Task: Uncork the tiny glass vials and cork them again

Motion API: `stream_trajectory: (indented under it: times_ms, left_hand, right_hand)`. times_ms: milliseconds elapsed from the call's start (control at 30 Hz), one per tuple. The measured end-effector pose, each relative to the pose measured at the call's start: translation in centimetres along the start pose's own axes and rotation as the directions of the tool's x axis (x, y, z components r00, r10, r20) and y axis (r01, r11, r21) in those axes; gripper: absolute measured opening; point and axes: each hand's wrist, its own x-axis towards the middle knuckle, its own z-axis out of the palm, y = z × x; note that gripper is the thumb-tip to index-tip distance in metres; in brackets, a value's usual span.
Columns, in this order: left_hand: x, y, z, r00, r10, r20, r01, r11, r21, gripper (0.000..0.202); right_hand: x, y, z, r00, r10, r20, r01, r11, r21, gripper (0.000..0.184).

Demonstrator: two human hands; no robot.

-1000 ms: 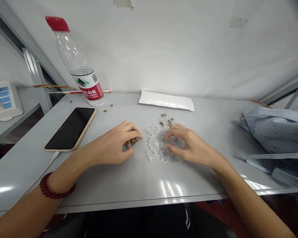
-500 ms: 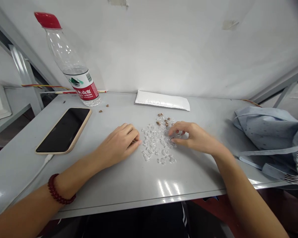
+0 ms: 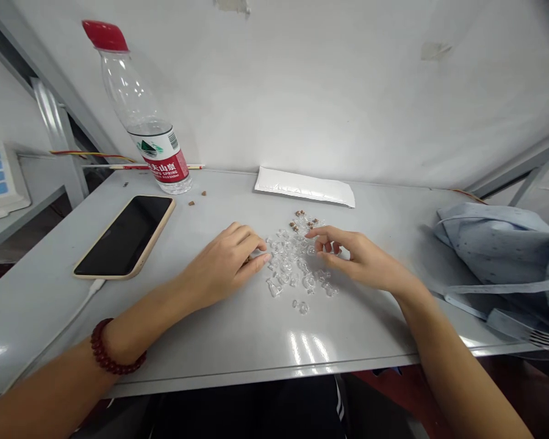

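Note:
A scatter of small clear plastic pieces lies on the grey table, with a few small brown bits at its far edge. My left hand rests just left of the scatter, fingers curled down over some brown bits that are now mostly hidden. On the right side of the scatter, my right hand pinches its thumb and fingertips together on a small piece I cannot name. A dark red bead bracelet circles my left wrist.
A phone with a charging cable lies at the left. A red-capped water bottle stands by the wall, beside two loose brown bits. A white packet lies at the back, and blue cloth at the right.
My right hand has drawn back from the near middle of the clear pieces to their far right side and now pinches. My left hand has closed over the brown bits.

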Motion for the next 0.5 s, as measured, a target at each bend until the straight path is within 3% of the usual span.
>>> stream_trajectory:
  times_ms: [167,267,367,500]
  left_hand:
    - [-0.3,1.4,0.5,0.987,0.142,-0.078,-0.143,0.990,-0.004,0.015]
    - [-0.4,2.3,0.9,0.979,0.194,-0.069,-0.197,0.979,-0.049,0.017]
    - [-0.4,2.8,1.2,0.985,0.161,-0.057,-0.167,0.978,-0.125,0.015]
    - [-0.4,3.2,1.2,0.996,0.085,-0.026,-0.089,0.972,-0.220,0.014]
  right_hand:
    - [-0.1,-1.0,0.7,0.998,0.011,-0.064,-0.005,0.996,0.093,0.023]
    - [-0.1,-1.6,1.4,0.992,-0.048,-0.121,0.062,0.992,0.110,0.012]
    - [-0.1,-2.2,2.0,0.975,-0.144,-0.171,0.165,0.980,0.115,0.003]
    - [-0.1,-2.8,2.6,0.963,-0.209,-0.169,0.235,0.960,0.153,0.004]
